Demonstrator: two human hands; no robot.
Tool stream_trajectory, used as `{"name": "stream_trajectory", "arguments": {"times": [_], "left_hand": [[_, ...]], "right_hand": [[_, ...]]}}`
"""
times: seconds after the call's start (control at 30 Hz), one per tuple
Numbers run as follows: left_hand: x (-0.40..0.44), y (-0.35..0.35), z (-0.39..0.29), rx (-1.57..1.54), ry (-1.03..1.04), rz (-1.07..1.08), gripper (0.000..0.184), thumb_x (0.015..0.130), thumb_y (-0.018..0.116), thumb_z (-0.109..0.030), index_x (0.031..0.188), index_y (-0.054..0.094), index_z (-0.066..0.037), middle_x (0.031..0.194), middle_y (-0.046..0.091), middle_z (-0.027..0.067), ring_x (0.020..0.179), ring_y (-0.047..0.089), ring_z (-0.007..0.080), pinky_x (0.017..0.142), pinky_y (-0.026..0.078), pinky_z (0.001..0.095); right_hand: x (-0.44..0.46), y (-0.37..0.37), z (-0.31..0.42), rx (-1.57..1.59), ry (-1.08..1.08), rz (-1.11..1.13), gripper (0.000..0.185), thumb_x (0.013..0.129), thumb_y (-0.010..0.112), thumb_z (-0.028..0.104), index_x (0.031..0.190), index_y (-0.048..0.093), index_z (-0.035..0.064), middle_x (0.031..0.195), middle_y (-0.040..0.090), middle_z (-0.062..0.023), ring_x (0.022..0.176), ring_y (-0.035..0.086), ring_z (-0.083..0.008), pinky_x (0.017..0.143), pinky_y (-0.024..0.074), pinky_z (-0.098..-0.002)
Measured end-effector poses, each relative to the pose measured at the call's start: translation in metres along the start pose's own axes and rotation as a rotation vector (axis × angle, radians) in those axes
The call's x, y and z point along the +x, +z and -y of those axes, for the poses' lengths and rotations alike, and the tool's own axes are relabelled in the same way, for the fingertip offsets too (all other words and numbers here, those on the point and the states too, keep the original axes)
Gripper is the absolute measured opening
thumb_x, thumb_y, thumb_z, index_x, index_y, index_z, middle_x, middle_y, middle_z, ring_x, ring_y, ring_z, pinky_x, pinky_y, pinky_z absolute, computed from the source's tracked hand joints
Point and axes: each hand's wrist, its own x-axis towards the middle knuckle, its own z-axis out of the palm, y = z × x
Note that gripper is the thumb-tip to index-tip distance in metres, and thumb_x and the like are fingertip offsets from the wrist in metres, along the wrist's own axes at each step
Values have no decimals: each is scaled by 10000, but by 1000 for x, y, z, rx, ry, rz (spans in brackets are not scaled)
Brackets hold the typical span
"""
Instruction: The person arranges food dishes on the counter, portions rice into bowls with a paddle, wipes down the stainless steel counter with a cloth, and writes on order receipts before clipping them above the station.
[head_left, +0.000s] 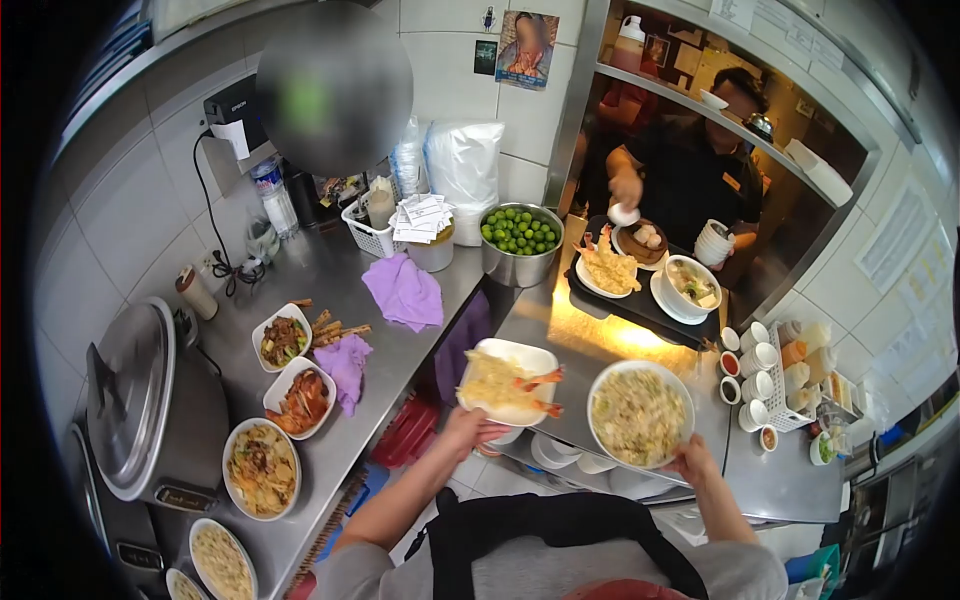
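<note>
My left hand [474, 430] grips the near edge of a white rectangular dish of shrimp tempura [500, 385], with red tails pointing right. A round white bowl of fried rice [640, 412] is in my right hand [692, 460], held by its lower right rim. Both dishes are in front of my body, by the edge of the steel pass counter [560, 325]. Beyond them, a black tray [655, 322] carries another plate of tempura [607, 268], a soup bowl [693, 287] and a bamboo steamer of dumplings [642, 240].
Across the pass window, a co-worker's hand [626, 188] holds a small white cup over the tray. Filled dishes, purple cloths [403, 291] and a large cooker [140, 400] occupy the left counter. A pot of limes [520, 262] stands behind; sauce cups [757, 387] line the right.
</note>
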Motion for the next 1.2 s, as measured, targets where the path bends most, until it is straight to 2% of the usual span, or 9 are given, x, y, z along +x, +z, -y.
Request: {"name": "stream_trajectory", "arguments": {"times": [0.23, 0.47, 0.5, 0.6, 0.7, 0.73, 0.8, 1.03, 1.2], "left_hand": [[47, 124, 76, 46, 11, 121, 377, 851, 367, -102, 1209, 405, 8, 1024, 588, 191, 836, 636, 244, 720, 545, 322], [70, 111, 60, 303, -79, 287, 360, 824, 575, -252, 1062, 486, 4, 795, 604, 150, 632, 644, 215, 552, 551, 301], [81, 87, 55, 398, 107, 225, 463, 800, 612, -394, 936, 513, 38, 780, 617, 161, 607, 640, 194, 435, 506, 279], [51, 8, -7, -145, 695, -493, 43, 825, 543, -94, 815, 530, -54, 661, 569, 86, 538, 569, 206, 494, 487, 329], [0, -100, -24, -606, 860, -987, 252, 806, 547, -152, 1000, 449, -24, 905, 575, 129, 775, 580, 221, 691, 497, 344], [-12, -148, -15, -758, 894, -1010, 565, 821, 566, -122, 1221, 167, -94, 1056, 482, 209, 831, 573, 281, 738, 510, 406], [-44, -202, -5, -878, 828, -915, 590, 840, 565, -156, 1237, 131, -112, 1171, 397, 273, 948, 544, 378, 754, 519, 480], [-61, -239, -7, -457, 803, -1052, 429, 866, 442, -72, 1273, 307, -59, 1104, 536, 188, 902, 595, 333, 725, 550, 403], [-86, -160, -3, -114, 684, -1028, 473, 858, 441, -115, 1297, 266, -105, 1073, 552, 192, 825, 625, 283, 624, 557, 335]], "right_hand": [[25, -102, -73, 241, -86, -55, 379, 697, 418, -50, 1071, 409, -112, 925, 580, -254, 724, 636, -346, 565, 574, -426], [35, -127, -88, 188, -161, -49, 321, 773, 499, 54, 1079, 471, -39, 926, 597, -164, 702, 628, -260, 631, 563, -326], [32, -124, -85, 212, -168, -38, 321, 786, 508, 72, 1086, 469, -35, 932, 596, -158, 696, 627, -249, 637, 559, -315], [25, -122, -81, 222, -103, -37, 359, 809, 469, 51, 1152, 409, -37, 1029, 568, -183, 783, 630, -263, 661, 568, -322], [30, -129, -89, 238, -163, 13, 358, 817, 477, 76, 1153, 412, -28, 1037, 568, -170, 798, 627, -259, 661, 567, -324], [31, -131, -92, 248, -187, 18, 356, 816, 479, 84, 1152, 415, -16, 1046, 567, -161, 814, 623, -254, 648, 565, -323], [30, -132, -92, 230, -163, -33, 363, 814, 491, 110, 1158, 420, 15, 1064, 564, -140, 840, 616, -241, 596, 555, -322], [19, -105, -75, 286, -121, -145, 403, 786, 426, 50, 1185, 410, 2, 1030, 570, -148, 735, 630, -224, 557, 564, -310], [12, -100, -72, 295, -123, -145, 391, 792, 415, 58, 1178, 408, -5, 1020, 578, -151, 773, 639, -225, 572, 573, -311]]}}
